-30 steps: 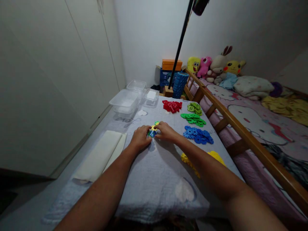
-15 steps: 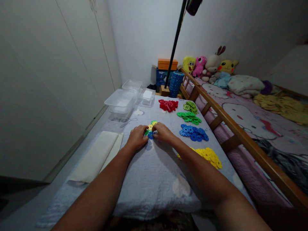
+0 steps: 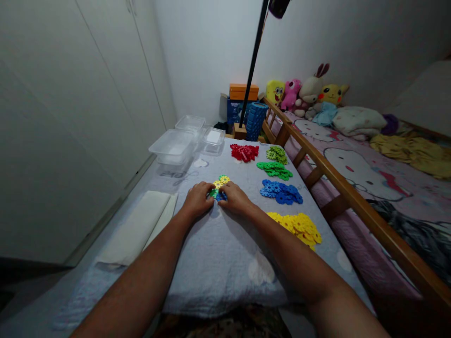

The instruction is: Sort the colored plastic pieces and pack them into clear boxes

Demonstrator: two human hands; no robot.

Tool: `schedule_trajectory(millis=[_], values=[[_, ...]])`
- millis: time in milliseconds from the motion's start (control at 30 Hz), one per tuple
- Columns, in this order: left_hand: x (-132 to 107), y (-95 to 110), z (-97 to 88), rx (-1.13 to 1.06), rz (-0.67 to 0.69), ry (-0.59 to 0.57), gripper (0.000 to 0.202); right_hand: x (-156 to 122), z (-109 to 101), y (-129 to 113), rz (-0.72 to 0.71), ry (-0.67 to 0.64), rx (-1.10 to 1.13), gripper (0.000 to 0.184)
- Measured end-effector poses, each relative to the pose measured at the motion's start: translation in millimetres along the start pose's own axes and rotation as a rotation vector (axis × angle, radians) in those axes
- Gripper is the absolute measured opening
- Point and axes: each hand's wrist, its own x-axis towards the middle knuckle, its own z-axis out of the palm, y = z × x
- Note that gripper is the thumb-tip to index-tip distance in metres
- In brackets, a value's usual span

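Note:
Between my hands, low over the cloth, is a small joined cluster of flower-shaped plastic discs (image 3: 223,180) in green, yellow and blue. My left hand (image 3: 198,199) pinches the green disc (image 3: 213,193) on the cluster's left side. The fingers of my right hand (image 3: 235,197) close on the blue disc (image 3: 221,195) at its near right side. My fingers partly cover both of these discs. To the right lie sorted piles of the same discs: blue (image 3: 281,191), yellow (image 3: 299,226), green (image 3: 275,170), light green (image 3: 276,155) and red (image 3: 244,152).
Clear plastic containers (image 3: 172,146) stand at the table's far left, and a folded cream cloth (image 3: 137,227) lies near the left edge. A wooden bed rail (image 3: 327,180) runs along the right side. Behind the table rise a black pole (image 3: 252,70) and a blue roller (image 3: 256,122).
My right hand has shifted down slightly on the cluster, its fingers now on the blue disc rather than beside the yellow ones. The whole view has moved a little.

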Motion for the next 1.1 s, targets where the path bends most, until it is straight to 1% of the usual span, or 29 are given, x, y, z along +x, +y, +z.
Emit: schedule_trajectory(millis=[67,167,233,300,367,433,567,667,767,867,967,1100], values=[[0,-1,0.3,-0.005,0.001,-0.001,0.036,2,1,-2,-0.002,-0.007,-0.013,0.029],[1,-1,0.4,-0.009,0.001,-0.007,0.035,3,1,-2,-0.006,-0.005,-0.017,0.023],[0,0,-0.1,-0.009,-0.002,-0.006,0.034,1,-2,2,-0.014,-0.004,-0.013,0.023],[0,1,-1.0,-0.008,-0.005,-0.009,0.035,-2,-9,11,-0.013,0.001,-0.015,0.026],[0,2,-1.8,-0.007,-0.01,-0.013,0.036,-6,-22,26,0.014,0.019,-0.036,0.03],[0,3,-2.4,-0.009,-0.016,-0.018,0.036,-11,-40,46,0.058,0.042,-0.087,0.031],[0,3,-2.4,-0.019,-0.021,-0.017,0.036,-23,-74,91,0.196,0.038,-0.256,0.03],[0,3,-2.2,-0.013,-0.019,-0.013,0.035,-31,-88,115,0.271,0.018,-0.347,0.032],[-1,4,-2.4,-0.007,-0.018,-0.012,0.035,-37,-93,128,0.298,0.001,-0.39,0.034],[-1,4,-2.7,-0.014,-0.012,-0.011,0.034,-39,-92,134,0.297,-0.019,-0.416,0.034],[0,4,-2.6,-0.014,-0.007,-0.009,0.033,-41,-90,135,0.304,-0.034,-0.446,0.033],[-1,4,-2.6,-0.008,-0.011,-0.001,0.032,-43,-90,131,0.329,-0.021,-0.479,0.031]])
